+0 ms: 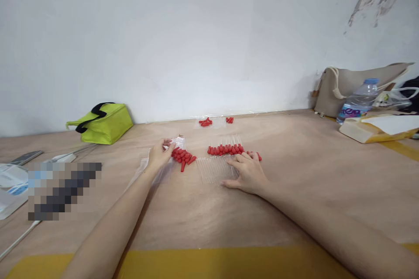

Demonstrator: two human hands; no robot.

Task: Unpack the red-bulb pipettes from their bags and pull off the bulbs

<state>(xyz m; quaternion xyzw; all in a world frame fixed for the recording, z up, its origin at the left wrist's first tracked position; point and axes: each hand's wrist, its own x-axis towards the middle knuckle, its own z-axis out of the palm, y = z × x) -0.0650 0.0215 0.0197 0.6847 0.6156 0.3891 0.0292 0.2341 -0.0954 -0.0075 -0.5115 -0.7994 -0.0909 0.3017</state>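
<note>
My left hand [161, 152] is at the left edge of a loose pile of red rubber bulbs [183, 157], which lies on clear plastic. Its fingers are bent towards the thumb; what is between them is too small to make out. Over the right end of a row of thin clear tubes [211, 170] rests my right hand [247, 172], thumb and fingers apart. Just beyond is a row of droppers [224, 150], clear tubes with red bulbs on their near ends. The right hand's fingers partly hide the bulbs at that row's right end.
Against the wall, more red bulbs [205, 122] lie on clear plastic. A lime-green bag [109, 124] stands at left, near a phone [26, 158] and a white cable [19, 240]. At right are a beige bag [327, 93], a water bottle [355, 102] and an open packet [356, 130].
</note>
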